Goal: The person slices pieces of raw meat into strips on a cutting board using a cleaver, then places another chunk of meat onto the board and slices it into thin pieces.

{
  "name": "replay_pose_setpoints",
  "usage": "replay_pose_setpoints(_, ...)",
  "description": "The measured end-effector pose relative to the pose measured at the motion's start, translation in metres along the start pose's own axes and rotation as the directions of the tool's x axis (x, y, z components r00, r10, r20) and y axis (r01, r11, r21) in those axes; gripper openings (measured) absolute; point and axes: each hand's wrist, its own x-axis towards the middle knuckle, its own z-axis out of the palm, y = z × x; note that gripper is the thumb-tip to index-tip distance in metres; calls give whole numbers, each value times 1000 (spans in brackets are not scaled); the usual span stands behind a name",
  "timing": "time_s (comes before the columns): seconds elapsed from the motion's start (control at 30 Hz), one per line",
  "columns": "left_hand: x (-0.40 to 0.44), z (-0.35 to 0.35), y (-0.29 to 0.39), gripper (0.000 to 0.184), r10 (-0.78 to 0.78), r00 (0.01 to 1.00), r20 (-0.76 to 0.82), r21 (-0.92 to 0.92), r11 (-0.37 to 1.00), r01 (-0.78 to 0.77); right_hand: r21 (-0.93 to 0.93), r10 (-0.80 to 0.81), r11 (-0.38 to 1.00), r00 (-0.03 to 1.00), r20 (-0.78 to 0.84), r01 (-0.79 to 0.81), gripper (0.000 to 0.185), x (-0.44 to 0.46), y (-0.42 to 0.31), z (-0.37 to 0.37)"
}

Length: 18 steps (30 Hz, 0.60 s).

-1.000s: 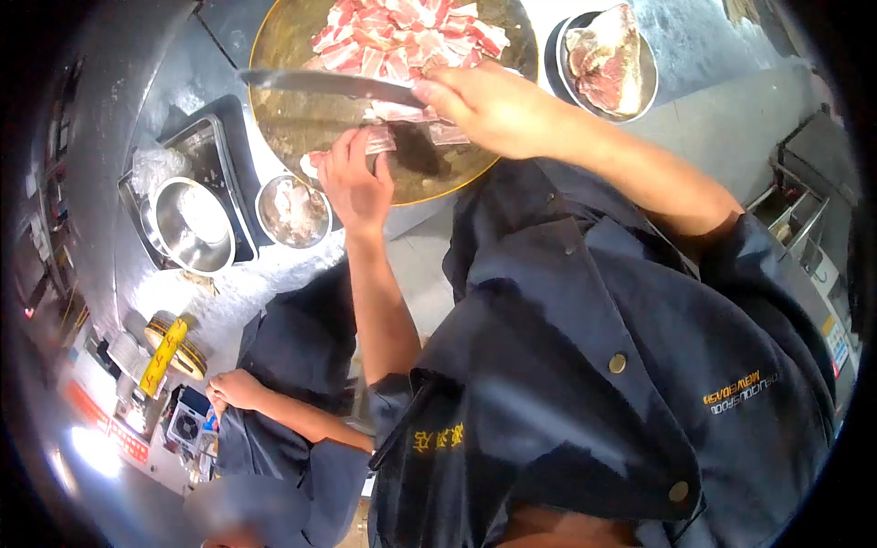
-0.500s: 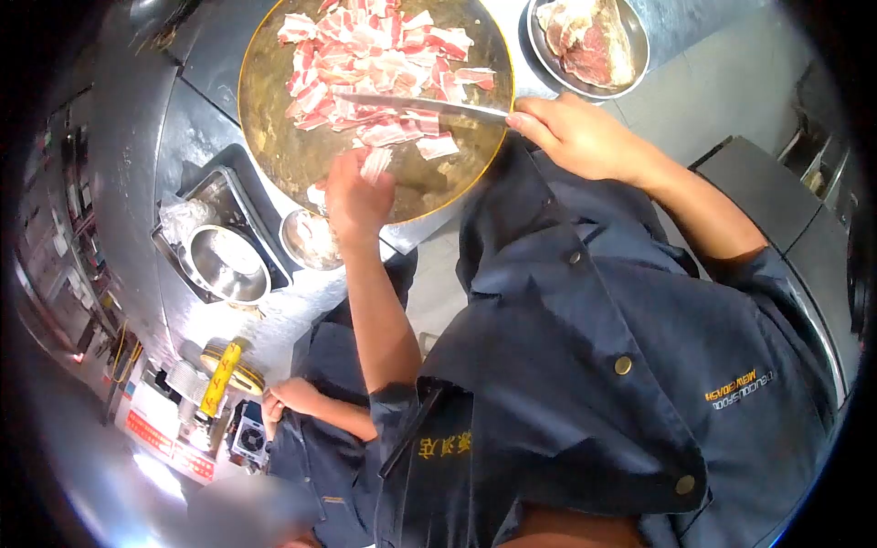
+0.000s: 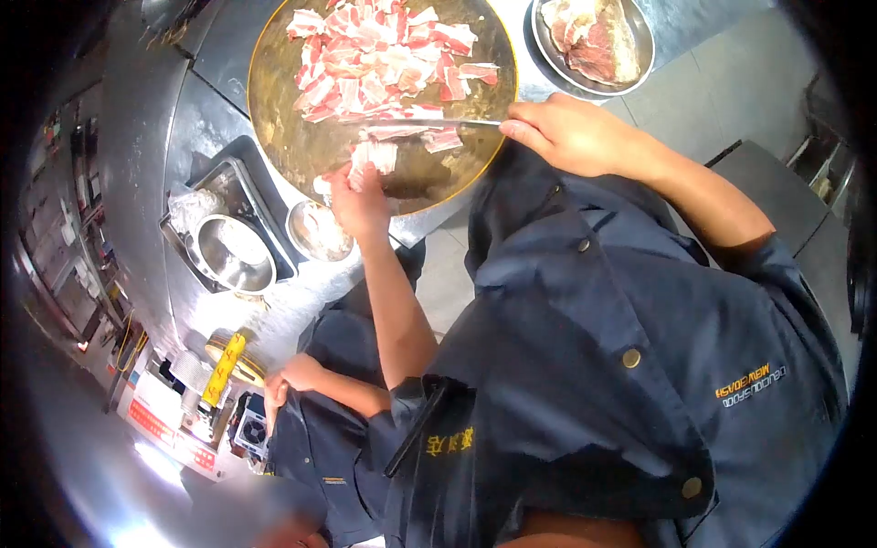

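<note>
Head view shows the right hand (image 3: 565,134) closed round the knife (image 3: 434,122), at four o'clock of the board (image 3: 279,142). The left hand (image 3: 362,203) pinches a meat strip (image 3: 376,157) at six, perhaps to steady it; cut slices (image 3: 370,66) lie towards twelve.

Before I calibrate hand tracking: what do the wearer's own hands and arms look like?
The left hand and right hand are bare, without gloves; no wristband shows. The forearms are uncovered up to dark navy sleeves ending near the elbows.
</note>
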Motion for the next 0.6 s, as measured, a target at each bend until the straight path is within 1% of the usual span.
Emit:
replay_pose_setpoints(0.03,-2,0,-3,34,377,921,-95,336,883,-327,8,17,1000,999,40,-17,50,2,-1,1)
replay_pose_setpoints(0.07,-8,-1,-1,37,705,707,-48,646,562,-517,11,17,1000,999,41,-17,50,2,-2,3)
replay_pose_setpoints(0.1,-17,1,0,30,483,872,-76,510,770,-383,17,7,1000,998,70,-8,47,3,-3,7)
replay_pose_setpoints(0.13,-20,2,4,30,484,872,-78,515,768,-380,21,-4,1000,995,98,2,45,4,-4,10)
replay_pose_setpoints(0.17,-21,3,5,27,250,965,-79,220,949,-228,21,-12,1000,995,99,10,45,6,-4,13)
replay_pose_setpoints(0.2,-24,3,8,23,14,1000,-4,-91,996,-15,24,-10,1000,994,113,7,46,8,-3,18)
replay_pose_setpoints(0.23,-30,1,17,26,-100,995,2,-149,984,99,26,-8,1000,992,126,5,47,10,-2,23)
replay_pose_setpoints(0.27,-32,0,16,26,-98,995,-9,-152,984,96,24,-19,1000,992,127,16,47,14,0,28)
replay_pose_setpoints(0.33,-32,-4,3,26,-152,985,81,-353,920,171,35,1,999,996,87,-4,48,19,-2,37)
replay_pose_setpoints(0.37,-33,-5,-4,29,-186,979,84,-394,896,204,39,-7,999,996,86,4,48,19,-2,38)
replay_pose_setpoints(0.4,-37,-6,-1,29,-184,980,78,-393,898,200,32,12,999,994,105,-15,50,17,-7,34)
replay_pose_setpoints(0.47,-45,-6,4,28,-275,959,72,-502,821,273,24,30,999,992,122,-33,52,12,-16,28)
replay_pose_setpoints(0.5,-48,-5,2,17,-262,962,71,-496,828,262,28,11,1000,993,122,-14,52,9,-19,26)
replay_pose_setpoints(0.57,-51,0,-1,17,-235,969,74,-528,815,238,25,-1,1000,993,122,-2,53,4,-22,27)
replay_pose_setpoints(0.6,-53,2,-4,18,-211,975,70,-559,801,214,38,-25,999,993,114,21,50,2,-23,29)
